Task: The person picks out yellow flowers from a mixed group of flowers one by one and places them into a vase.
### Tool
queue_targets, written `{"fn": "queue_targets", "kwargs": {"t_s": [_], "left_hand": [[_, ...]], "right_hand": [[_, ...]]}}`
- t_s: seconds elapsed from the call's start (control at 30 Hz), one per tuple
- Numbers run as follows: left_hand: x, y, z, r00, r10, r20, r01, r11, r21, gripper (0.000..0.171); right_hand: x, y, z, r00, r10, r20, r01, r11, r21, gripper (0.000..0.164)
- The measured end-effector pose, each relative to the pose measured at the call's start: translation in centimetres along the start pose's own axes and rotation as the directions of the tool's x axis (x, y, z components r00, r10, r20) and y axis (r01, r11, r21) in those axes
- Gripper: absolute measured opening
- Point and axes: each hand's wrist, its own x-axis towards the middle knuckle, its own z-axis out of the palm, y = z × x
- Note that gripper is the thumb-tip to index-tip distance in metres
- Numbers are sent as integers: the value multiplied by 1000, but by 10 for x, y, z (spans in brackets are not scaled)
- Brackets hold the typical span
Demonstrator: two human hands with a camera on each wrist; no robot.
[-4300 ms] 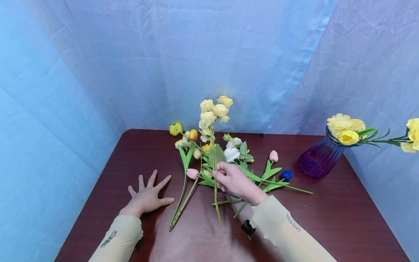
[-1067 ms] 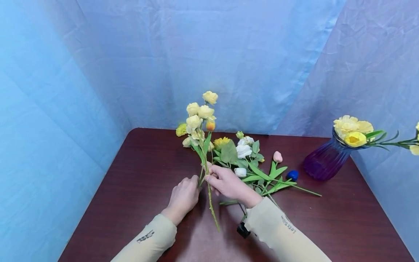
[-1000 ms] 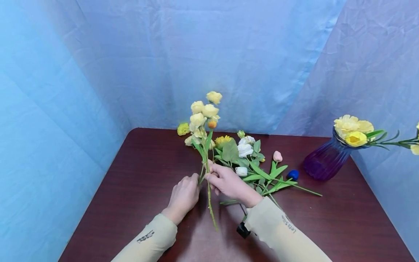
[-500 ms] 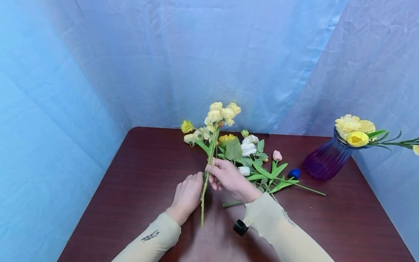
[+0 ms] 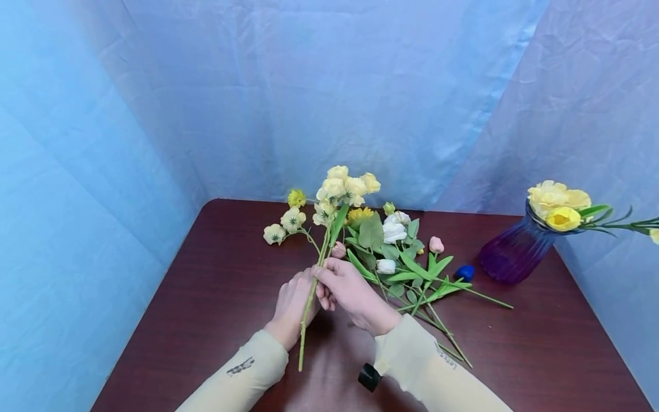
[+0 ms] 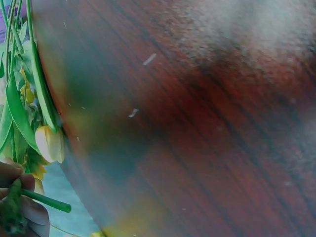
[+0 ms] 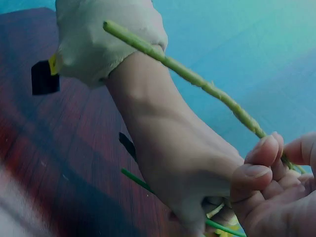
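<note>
In the head view my right hand (image 5: pixel 350 292) pinches the knobbly stem of a pale yellow flower spray (image 5: pixel 333 187) between thumb and fingers. The spray leans right at its top, and its bare stem end points down toward me. My left hand (image 5: pixel 296 303) is curled low around thin stems, just behind the right fingers. From the right wrist view, a smooth green stem (image 7: pixel 134 178) passes through the left fist. The left wrist view shows its cut end (image 6: pixel 54 202) by the fingers. A pink tulip (image 5: pixel 338 249) shows right above the hands.
Right of the hands lie white flowers (image 5: pixel 394 230), a sunflower-yellow bloom (image 5: pixel 360 216), a pink tulip bud (image 5: pixel 436 245) and a blue tulip (image 5: pixel 465 272) with crossed stems. A purple-blue glass vase (image 5: pixel 501 252) holding yellow flowers leans at the right. Blue cloth (image 5: pixel 329 103) hangs behind the table.
My left hand, earlier spread flat on the table, now grips stems. My right hand has shifted slightly left and toward me, and the spray's lower blooms swing out left.
</note>
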Motion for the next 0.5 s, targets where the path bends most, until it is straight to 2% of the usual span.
{"fn": "queue_targets", "kwargs": {"t_s": [0.17,0.3,0.5], "left_hand": [[-2,-7,3,1000,-7,24,5,998,65,14],[-4,-16,8,997,-54,54,50,996,80,12],[-7,-27,13,976,-158,153,149,987,64,26]], "right_hand": [[-2,-5,-6,997,-31,75,39,994,-105,29],[-3,-16,-13,991,-59,120,84,973,-214,25],[-3,-38,-26,986,-73,152,132,896,-424,18]]}}
